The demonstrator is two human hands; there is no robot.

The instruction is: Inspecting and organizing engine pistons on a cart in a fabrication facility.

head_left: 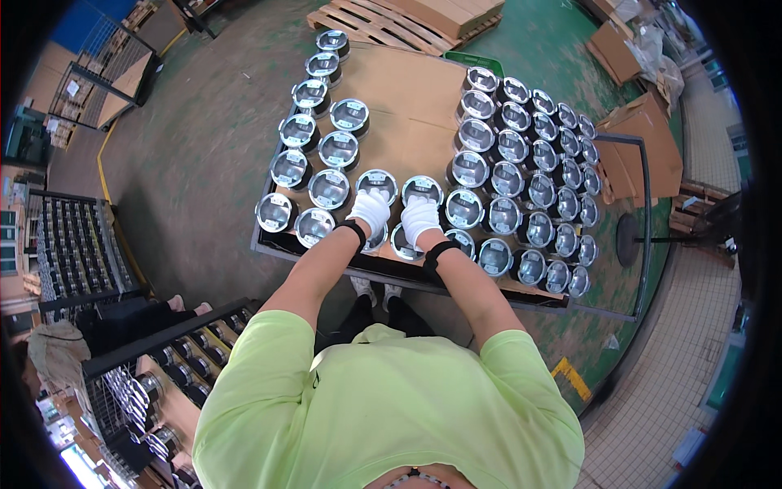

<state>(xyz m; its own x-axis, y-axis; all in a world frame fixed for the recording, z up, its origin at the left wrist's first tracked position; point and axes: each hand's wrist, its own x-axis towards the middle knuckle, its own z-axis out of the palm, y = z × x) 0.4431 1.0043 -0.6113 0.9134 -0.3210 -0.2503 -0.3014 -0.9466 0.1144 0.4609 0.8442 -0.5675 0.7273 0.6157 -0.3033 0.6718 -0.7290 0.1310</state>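
My left hand point(372, 209), in a white glove, is closed on the near rim of an upright metal piston point(376, 177), its fingers reaching over the shiny hollow. Beside it, my right hand point(419, 217), gloved too, grips a second piston point(423, 185) the same way. Both stand side by side near the front of a cardboard-covered table point(399, 90). Under my wrists sit more pistons, one of them point(404, 243) partly covered by my right hand. Where my fingertips meet the metal is hard to make out.
Several pistons stand in rows on the left point(329, 189) and right point(505, 179) of the cardboard. A black metal rail point(648, 228) borders the right side. Behind lie a green crate point(475, 61) and a wooden pallet point(383, 24). At lower left, a person point(61, 350) is beside racks of pistons.
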